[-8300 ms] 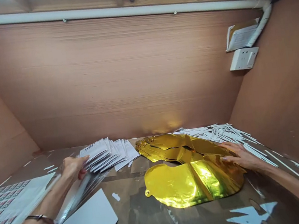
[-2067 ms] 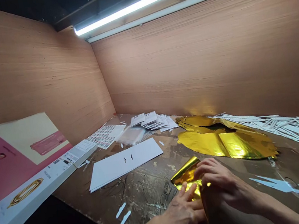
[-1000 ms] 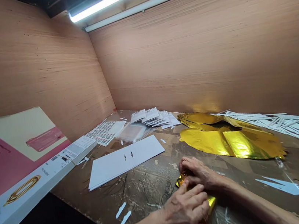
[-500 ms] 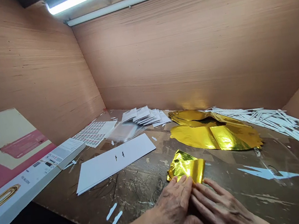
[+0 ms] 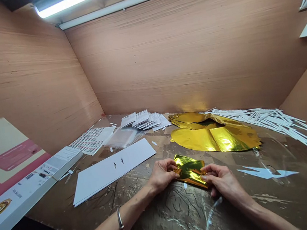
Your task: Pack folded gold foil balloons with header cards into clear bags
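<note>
A folded gold foil balloon (image 5: 190, 169) is held between my two hands above the dark worn tabletop. My left hand (image 5: 163, 173) pinches its left edge between thumb and fingers. My right hand (image 5: 221, 179) grips the right edge in the same way. The packet is shiny, roughly rectangular and slightly tilted. Behind it lie several flat gold foil balloons (image 5: 213, 137), overlapping in a pile. To the left of my hands is a long white card (image 5: 115, 169) with two small dark marks on it.
Several white straws (image 5: 274, 121) spread along the back right. White printed cards (image 5: 142, 119), clear plastic sleeves (image 5: 123, 136) and a sticker sheet (image 5: 88, 141) lie at the back. A long stack of printed packaging (image 5: 37, 181) borders the left. Blue-white paper scraps (image 5: 267, 172) sit at right.
My hands were pressed flat on the folded foil; now they pinch it at its two sides, lifted and turned. My arms have moved forward and the camera view has shifted slightly.
</note>
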{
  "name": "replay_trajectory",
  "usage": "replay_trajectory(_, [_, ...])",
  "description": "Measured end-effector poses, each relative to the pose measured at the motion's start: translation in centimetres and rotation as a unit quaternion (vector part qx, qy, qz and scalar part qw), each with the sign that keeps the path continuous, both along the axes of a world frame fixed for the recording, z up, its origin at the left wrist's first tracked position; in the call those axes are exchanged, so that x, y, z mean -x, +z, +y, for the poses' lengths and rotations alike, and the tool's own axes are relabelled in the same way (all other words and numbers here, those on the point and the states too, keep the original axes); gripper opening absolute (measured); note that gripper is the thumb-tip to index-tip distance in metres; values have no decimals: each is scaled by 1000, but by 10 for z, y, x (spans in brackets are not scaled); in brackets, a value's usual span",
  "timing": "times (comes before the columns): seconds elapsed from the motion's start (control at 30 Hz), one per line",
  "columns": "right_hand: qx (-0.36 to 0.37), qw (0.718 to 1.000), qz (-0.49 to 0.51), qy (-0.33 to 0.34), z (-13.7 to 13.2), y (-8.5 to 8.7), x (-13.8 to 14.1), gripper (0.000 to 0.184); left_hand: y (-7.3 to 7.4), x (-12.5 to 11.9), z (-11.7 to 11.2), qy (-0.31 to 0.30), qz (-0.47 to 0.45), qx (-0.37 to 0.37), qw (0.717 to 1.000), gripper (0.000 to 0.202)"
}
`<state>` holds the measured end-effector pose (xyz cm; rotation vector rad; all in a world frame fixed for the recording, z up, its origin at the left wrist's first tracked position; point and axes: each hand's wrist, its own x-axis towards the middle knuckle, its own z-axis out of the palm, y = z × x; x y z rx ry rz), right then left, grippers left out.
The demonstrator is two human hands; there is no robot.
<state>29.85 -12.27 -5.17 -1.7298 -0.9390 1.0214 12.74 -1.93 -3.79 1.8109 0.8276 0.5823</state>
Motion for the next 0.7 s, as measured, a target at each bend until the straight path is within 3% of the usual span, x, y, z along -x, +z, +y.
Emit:
replay_trajectory(0.1, [24,999,19,-9,8,-1,-2,17,0,-3,3,28,37,16,999,23])
replay_trajectory(0.2, [43,998,33,-9,13,3,-4,16,3,3,-4,-5,64,-132,989,32])
replay_trajectory(0.27, [56,997,45,-5,15,6,-5,16,5,8,-14,-50,96,-324,940,40])
replay_trajectory(0.33, [64,997,52,0,17,9,-7,16,5,8,-25,-110,137,-502,847,39])
replay_trajectory(0.4, [68,996,49,4,19,9,-9,16,2,3,-33,-154,182,-606,759,33])
replay_trajectory(0.43, [69,997,42,5,21,9,-11,16,0,0,-36,-163,203,-634,728,32])
replay_trajectory(0.53, [71,997,5,6,26,12,-16,16,-5,-12,-38,-149,269,-663,683,33])
replay_trajectory(0.63, [67,997,-40,7,20,22,-16,12,-4,-18,-35,-148,300,-669,664,32])
replay_trajectory(0.7, [23,992,-121,17,9,28,-13,21,0,-19,-33,-156,302,-672,658,30])
